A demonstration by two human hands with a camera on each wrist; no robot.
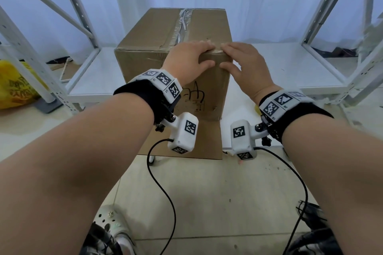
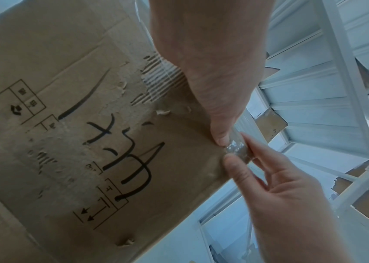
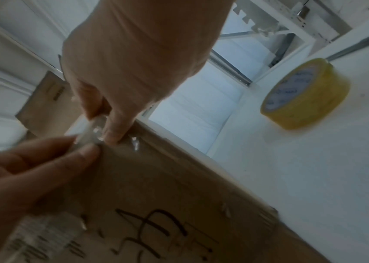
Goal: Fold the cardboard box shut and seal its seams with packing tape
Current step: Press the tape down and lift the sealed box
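Note:
The cardboard box (image 1: 157,33) stands folded shut on a white table, with clear tape (image 1: 182,25) along its top seam. Both hands meet at the box's near top edge, toward the right corner. A crumpled clear tape strip (image 2: 237,148) lies over that edge. My left hand (image 1: 190,58) has its fingers over the top and its thumb (image 2: 220,137) on the front face, pinching the strip. My right hand (image 1: 242,62) pinches the same strip from the right, thumb (image 3: 113,133) on the front. Black handwriting (image 2: 120,160) marks the front face.
A yellow tape roll (image 3: 305,94) lies on the white table (image 1: 290,72) to the right of the box. White metal racks (image 1: 323,16) stand on both sides. A yellow bag (image 1: 16,87) sits on the floor at the left. Wrist-camera cables (image 1: 161,188) hang below my arms.

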